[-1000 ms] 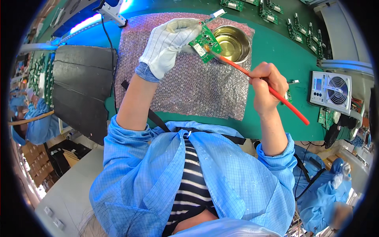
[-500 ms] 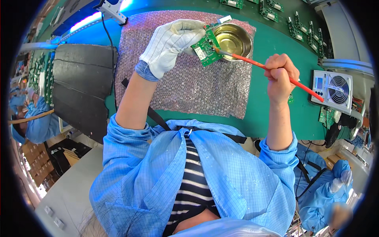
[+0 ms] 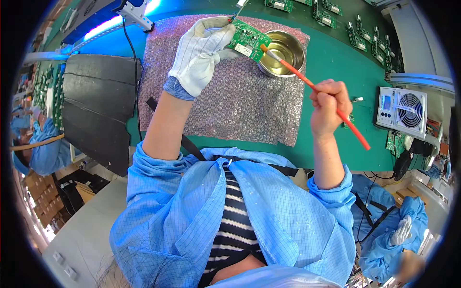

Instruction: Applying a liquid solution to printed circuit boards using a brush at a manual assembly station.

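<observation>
One green work table [image 3: 336, 72] carries one sheet of pink bubble wrap [image 3: 240, 101], one black mat [image 3: 96, 110], one small fan unit [image 3: 401, 108] and one round metal bowl [image 3: 283, 53] with liquid inside. The left hand [image 3: 199, 53], in a white glove, grips one green circuit board [image 3: 247, 41], tilted above the wrap beside the bowl. The bare right hand [image 3: 329, 108] is closed around one thin orange brush [image 3: 312, 86]; its tip meets the board's edge. Several more boards [image 3: 365, 33] lie along the far table edge.
</observation>
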